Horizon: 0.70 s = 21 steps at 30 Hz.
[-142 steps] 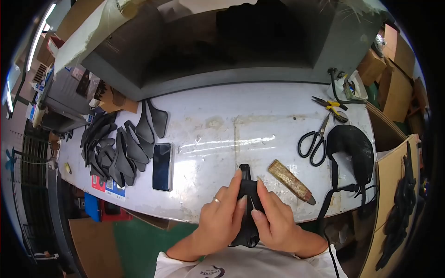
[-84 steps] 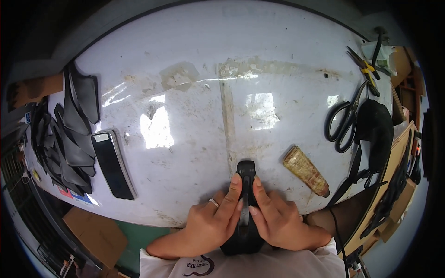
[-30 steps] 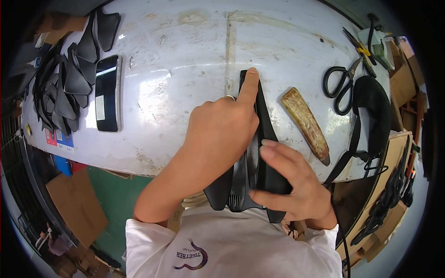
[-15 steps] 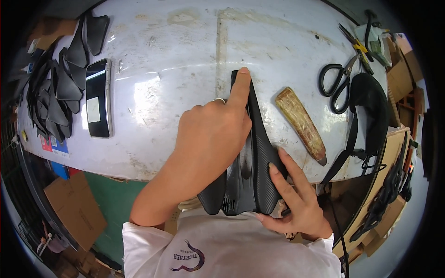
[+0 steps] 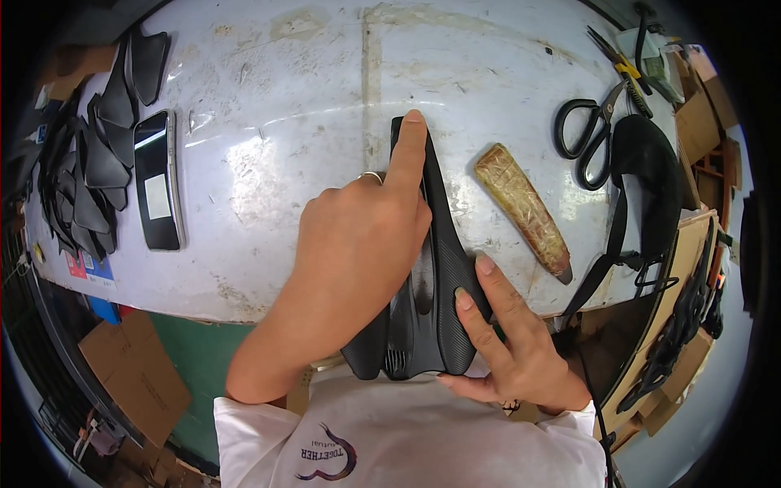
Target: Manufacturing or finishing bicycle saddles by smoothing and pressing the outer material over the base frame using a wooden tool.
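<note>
A black bicycle saddle [image 5: 451, 268] with a textured cover and a long central channel lies at the table's near edge, its nose away from me. My left hand [image 5: 366, 228] lies across it, the forefinger stretched along the nose to the tip and the other fingers curled over the saddle. A ring is on one finger. My right hand [image 5: 517, 346] grips the right rear wing, with two fingertips on its side and the thumb at the back edge. To the right lies a tape-wrapped tool [image 5: 521, 207] with a short metal tip.
Black scissors [image 5: 598, 138], yellow-handled pliers [image 5: 626, 69] and a black strapped piece [image 5: 647, 179] lie at the right. A phone [image 5: 159, 179] and a pile of black cut pieces [image 5: 102, 154] are at the left. A cardboard box [image 5: 134, 378] stands below the table.
The whole view has shifted slightly, so the saddle and hands appear a little further left. Both hands keep nearly the same hold on the saddle.
</note>
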Each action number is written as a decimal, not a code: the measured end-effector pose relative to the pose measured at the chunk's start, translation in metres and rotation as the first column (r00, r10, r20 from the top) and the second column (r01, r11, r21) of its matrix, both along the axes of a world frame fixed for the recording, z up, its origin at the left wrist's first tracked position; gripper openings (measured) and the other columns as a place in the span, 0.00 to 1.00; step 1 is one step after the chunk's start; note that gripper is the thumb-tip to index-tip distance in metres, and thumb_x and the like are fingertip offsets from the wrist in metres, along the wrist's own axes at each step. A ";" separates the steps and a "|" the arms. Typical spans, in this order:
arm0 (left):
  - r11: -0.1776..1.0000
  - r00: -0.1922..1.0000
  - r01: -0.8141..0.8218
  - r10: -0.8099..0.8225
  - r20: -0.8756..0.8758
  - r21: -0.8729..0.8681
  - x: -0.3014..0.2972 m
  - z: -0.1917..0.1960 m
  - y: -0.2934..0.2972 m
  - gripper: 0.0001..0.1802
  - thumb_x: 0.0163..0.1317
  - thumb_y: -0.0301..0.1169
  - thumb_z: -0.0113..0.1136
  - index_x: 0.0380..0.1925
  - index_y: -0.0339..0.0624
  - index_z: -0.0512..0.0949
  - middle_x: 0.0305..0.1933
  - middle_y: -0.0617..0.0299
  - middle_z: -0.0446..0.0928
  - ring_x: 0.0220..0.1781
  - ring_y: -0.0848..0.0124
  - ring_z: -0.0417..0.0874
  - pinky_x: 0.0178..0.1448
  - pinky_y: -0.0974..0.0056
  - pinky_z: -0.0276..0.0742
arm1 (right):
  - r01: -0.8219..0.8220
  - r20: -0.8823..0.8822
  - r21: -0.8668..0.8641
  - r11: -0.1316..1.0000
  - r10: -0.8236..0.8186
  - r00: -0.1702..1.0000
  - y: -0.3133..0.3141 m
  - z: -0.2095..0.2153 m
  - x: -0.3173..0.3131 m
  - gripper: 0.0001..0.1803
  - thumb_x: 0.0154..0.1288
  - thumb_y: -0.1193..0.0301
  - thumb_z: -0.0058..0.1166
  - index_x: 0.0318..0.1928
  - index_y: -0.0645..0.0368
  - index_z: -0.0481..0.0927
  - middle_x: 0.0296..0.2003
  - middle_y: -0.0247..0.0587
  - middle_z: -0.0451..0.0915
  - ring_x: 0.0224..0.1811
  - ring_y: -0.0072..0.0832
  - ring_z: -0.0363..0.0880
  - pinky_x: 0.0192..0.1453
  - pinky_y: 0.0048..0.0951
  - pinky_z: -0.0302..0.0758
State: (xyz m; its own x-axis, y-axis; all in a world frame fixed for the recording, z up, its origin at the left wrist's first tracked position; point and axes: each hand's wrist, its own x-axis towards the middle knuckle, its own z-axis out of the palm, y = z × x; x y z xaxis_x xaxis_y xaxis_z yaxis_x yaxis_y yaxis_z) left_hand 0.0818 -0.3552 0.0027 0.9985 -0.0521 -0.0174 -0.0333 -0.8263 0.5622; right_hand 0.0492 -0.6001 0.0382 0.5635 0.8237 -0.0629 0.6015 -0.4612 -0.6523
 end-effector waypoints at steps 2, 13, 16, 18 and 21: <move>1.000 1.000 0.000 0.000 -0.002 0.005 0.000 -0.001 0.003 0.39 0.63 0.27 0.67 0.75 0.31 0.68 0.19 0.48 0.80 0.20 0.48 0.84 0.26 0.48 0.82 | -0.052 0.059 -0.047 0.998 0.055 0.997 0.000 -0.005 -0.002 0.47 0.62 0.54 0.75 0.70 0.77 0.73 0.70 0.88 0.65 0.71 0.75 0.73 0.70 0.54 0.79; 0.156 0.616 -0.282 -0.727 -0.303 -0.947 -0.058 0.019 0.090 0.46 0.55 0.27 0.76 0.76 0.38 0.72 0.69 0.32 0.76 0.75 0.49 0.78 0.76 0.57 0.72 | -0.068 0.175 -0.046 0.997 0.075 0.982 -0.001 -0.013 -0.005 0.42 0.70 0.47 0.64 0.68 0.75 0.75 0.68 0.85 0.70 0.70 0.73 0.75 0.64 0.49 0.84; 0.905 0.857 0.132 -0.309 -0.412 -0.404 -0.068 0.069 0.046 0.42 0.54 0.30 0.78 0.72 0.46 0.78 0.70 0.33 0.74 0.74 0.44 0.78 0.80 0.51 0.69 | -0.042 0.140 0.005 0.999 0.041 0.989 0.000 -0.018 -0.004 0.44 0.68 0.47 0.67 0.68 0.74 0.75 0.68 0.85 0.69 0.71 0.73 0.75 0.64 0.50 0.84; 0.939 0.917 0.299 -0.332 -0.221 -0.172 -0.064 0.065 0.031 0.36 0.53 0.30 0.77 0.67 0.49 0.82 0.70 0.35 0.74 0.73 0.43 0.78 0.74 0.49 0.75 | -0.045 0.141 -0.001 0.999 0.045 0.989 0.000 -0.016 -0.002 0.45 0.66 0.48 0.70 0.68 0.74 0.76 0.69 0.85 0.68 0.71 0.74 0.74 0.65 0.51 0.84; 0.843 0.838 0.538 -0.532 0.124 -0.020 -0.072 0.036 0.027 0.13 0.55 0.31 0.70 0.42 0.48 0.85 0.72 0.49 0.75 0.72 0.46 0.79 0.57 0.50 0.83 | -0.026 0.151 0.027 0.999 0.022 0.988 0.003 -0.019 0.001 0.45 0.65 0.48 0.71 0.67 0.75 0.76 0.70 0.86 0.67 0.71 0.75 0.73 0.66 0.54 0.83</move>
State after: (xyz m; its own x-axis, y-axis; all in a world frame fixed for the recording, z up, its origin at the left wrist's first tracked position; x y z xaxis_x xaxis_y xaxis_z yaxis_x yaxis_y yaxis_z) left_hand 0.0094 -0.3287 0.0387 0.8101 -0.5764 0.1073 -0.5250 -0.6317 0.5704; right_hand 0.0501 -0.5968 0.0196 0.5445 0.8376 0.0449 0.7047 -0.4277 -0.5661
